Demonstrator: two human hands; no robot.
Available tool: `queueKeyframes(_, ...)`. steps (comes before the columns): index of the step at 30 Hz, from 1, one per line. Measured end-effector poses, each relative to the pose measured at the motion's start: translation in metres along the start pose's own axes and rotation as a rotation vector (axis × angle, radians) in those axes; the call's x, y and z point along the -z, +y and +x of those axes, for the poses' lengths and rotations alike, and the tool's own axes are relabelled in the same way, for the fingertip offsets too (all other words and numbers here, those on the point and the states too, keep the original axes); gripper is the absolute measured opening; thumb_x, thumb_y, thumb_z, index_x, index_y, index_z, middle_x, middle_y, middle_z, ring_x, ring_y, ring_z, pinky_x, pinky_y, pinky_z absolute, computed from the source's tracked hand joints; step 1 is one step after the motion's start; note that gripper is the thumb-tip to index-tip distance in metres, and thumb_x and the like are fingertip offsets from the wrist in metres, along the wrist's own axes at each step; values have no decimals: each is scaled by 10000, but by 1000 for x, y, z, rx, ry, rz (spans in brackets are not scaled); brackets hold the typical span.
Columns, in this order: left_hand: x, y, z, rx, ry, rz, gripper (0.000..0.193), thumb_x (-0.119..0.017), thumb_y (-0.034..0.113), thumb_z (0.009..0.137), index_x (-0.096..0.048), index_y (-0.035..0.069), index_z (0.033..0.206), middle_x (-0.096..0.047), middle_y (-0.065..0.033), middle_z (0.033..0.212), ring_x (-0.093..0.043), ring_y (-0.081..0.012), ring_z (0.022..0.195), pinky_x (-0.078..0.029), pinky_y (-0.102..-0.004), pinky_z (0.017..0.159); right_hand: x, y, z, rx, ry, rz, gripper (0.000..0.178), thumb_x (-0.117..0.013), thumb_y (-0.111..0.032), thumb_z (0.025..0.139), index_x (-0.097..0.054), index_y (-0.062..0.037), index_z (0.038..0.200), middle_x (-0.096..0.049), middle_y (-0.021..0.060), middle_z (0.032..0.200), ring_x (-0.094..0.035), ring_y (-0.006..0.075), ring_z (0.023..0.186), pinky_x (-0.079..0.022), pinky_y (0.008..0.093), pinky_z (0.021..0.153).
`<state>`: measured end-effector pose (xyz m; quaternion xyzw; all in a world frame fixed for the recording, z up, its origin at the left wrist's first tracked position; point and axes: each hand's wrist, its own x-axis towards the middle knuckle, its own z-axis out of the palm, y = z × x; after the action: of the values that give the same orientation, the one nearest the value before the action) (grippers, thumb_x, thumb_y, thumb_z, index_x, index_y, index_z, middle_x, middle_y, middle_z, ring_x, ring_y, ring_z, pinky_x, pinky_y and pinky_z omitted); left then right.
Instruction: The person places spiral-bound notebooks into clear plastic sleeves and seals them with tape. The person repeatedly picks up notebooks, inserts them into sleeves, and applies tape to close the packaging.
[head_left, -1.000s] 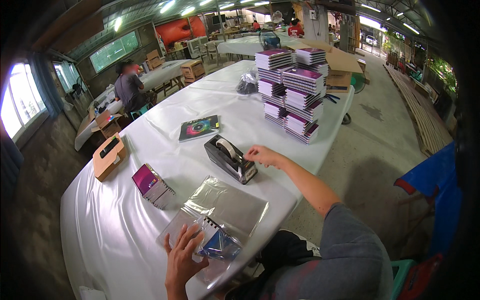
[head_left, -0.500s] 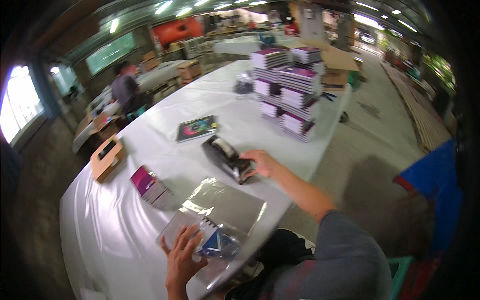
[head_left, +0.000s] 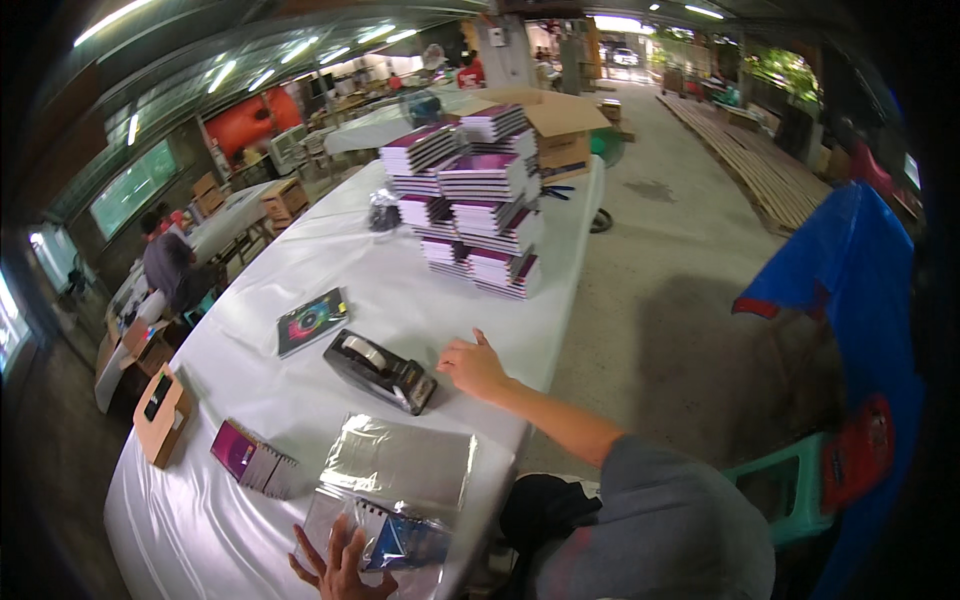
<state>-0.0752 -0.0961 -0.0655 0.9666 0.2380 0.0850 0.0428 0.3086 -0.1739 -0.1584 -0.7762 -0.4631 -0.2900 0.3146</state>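
My left hand (head_left: pixel 345 566) lies with fingers spread on a transparent plastic bag holding a blue spiral notebook (head_left: pixel 408 543). Flat beneath and beyond it are more transparent plastic bags (head_left: pixel 400 462). My right hand (head_left: pixel 474 366) hovers just right of a black tape dispenser (head_left: pixel 380 371), apart from it. Its fingers are bunched, with one raised; anything between them is too small to make out. Left of the bags stand small purple spiral notebooks (head_left: pixel 250 458). A dark notebook with a colourful cover (head_left: pixel 312 320) lies beyond the dispenser.
Tall stacks of purple-covered notebooks (head_left: pixel 470 200) stand at the table's far end, before an open cardboard box (head_left: pixel 560 130). A small cardboard box (head_left: pixel 163 418) sits at the left edge. A green stool (head_left: pixel 790 480) and blue cloth (head_left: pixel 850 270) are at my right. Another person (head_left: pixel 168 262) sits far left.
My right hand has left the front of the tape dispenser, moving off to its right. My left hand stays on the bagged notebook. The whole view has shifted toward the right.
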Motion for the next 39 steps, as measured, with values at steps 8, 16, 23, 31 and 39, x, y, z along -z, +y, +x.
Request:
queueKeyframes(8, -15, -11, 12, -32, 14, -169, 885, -837, 188, 440, -506, 295, 1254, -342, 28, 1461, -54, -424, 1393, 13, -681, 1023, 58, -88, 69, -136, -1105, 1150, 541, -665, -128, 802, -493, -66, 1311, -675, 57, 745, -504, 42, 517, -405, 199, 429)
queueKeyframes(16, -4, -10, 2, 6, -120, -83, 1036, -864, 267, 468, -355, 510, 1337, -230, 67, 1509, 33, -371, 1409, 84, -661, 1028, 65, -190, 89, 124, -1427, 1211, 697, -665, -154, 822, -310, -107, 1419, -591, 25, 669, -537, 79, 601, -395, 211, 526)
queueKeyframes(23, -3, -10, 2, -39, -68, -49, 1069, -869, 252, 452, -340, 512, 1344, -232, 71, 1507, 24, -372, 1408, 97, -671, 1025, 46, -197, 61, 374, -1160, 754, 802, -727, -196, 755, -286, -151, 1424, -614, 65, 663, -614, 205, 629, -462, 329, 580)
queueKeyframes(31, 9, -4, 7, -10, -156, -74, 1012, -847, 210, 474, -388, 479, 1335, -234, 59, 1508, -5, -393, 1403, 47, -682, 1025, 78, -157, 85, 602, -1089, 487, 826, -780, -170, 653, -371, -262, 1365, -568, 167, 1152, -546, 346, 1081, -446, 428, 893)
queueKeyframes(39, -4, -10, 5, 72, -112, -212, 766, -840, 309, 505, -581, 327, 1226, -312, 20, 1477, 0, -378, 1408, 43, -649, 1046, 46, -177, 0, 748, -601, 1104, 229, -682, -53, 708, -676, -217, 867, -419, 66, 1360, -350, 299, 1281, -245, 505, 1014)
